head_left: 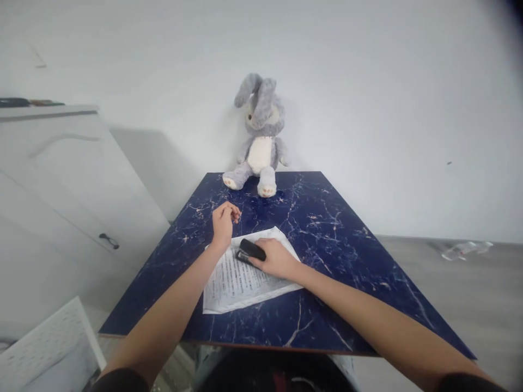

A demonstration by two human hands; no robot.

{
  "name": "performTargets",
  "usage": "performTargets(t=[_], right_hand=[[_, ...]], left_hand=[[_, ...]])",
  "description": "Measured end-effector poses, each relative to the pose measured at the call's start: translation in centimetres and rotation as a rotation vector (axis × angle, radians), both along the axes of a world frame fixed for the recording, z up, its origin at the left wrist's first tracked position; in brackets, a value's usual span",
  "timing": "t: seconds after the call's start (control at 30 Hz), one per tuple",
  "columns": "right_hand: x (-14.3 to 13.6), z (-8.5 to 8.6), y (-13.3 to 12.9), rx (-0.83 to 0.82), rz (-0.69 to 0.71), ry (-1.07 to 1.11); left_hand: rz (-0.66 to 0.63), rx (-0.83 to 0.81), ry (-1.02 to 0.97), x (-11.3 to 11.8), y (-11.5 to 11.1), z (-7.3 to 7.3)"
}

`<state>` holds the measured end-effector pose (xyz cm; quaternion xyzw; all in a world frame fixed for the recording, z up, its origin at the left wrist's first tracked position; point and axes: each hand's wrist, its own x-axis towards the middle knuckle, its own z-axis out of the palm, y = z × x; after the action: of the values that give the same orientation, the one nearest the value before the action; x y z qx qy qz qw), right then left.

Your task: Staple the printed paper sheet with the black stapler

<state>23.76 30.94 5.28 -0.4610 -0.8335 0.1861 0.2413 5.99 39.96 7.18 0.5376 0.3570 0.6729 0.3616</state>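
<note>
My right hand (275, 258) is wrapped round a black stapler (252, 250), whose jaw end points left. The stapler is over a printed sheet of paper (232, 291), which lies slightly turned on the dark blue marbled table (339, 228). Lines of print cover much of the page. Just beyond the sheet's upper left corner is my left hand (224, 219), raised a little with its fingers curled in. A tiny dark spot shows at those fingertips; what it is, I cannot make out.
A grey plush rabbit (260, 149) sits at the table's far edge against the white wall. To the left stands a white cabinet (61, 190), with a white perforated basket (49, 343) below. Clear plastic (466, 250) lies on the floor at right.
</note>
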Motion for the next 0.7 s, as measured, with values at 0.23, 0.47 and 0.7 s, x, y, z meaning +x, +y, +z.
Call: performTargets(t=[0.23, 0.47, 0.7], right_hand=[[2.6, -1.0, -2.2, -0.049, -0.125, -0.139], [4.5, -1.3, -3.0, -0.100, -0.317, -0.133], [9.4, 0.6, -0.1, -0.384, 0.163, 0.034]], left_hand=[[-0.162, -0.196, 0.147, 1.0, -0.1, -2.5], [-0.313, -0.172, 0.317, 4.2, -2.4, -4.3], [-0.344, -0.307, 0.279, 4.9, -2.6, -5.9]])
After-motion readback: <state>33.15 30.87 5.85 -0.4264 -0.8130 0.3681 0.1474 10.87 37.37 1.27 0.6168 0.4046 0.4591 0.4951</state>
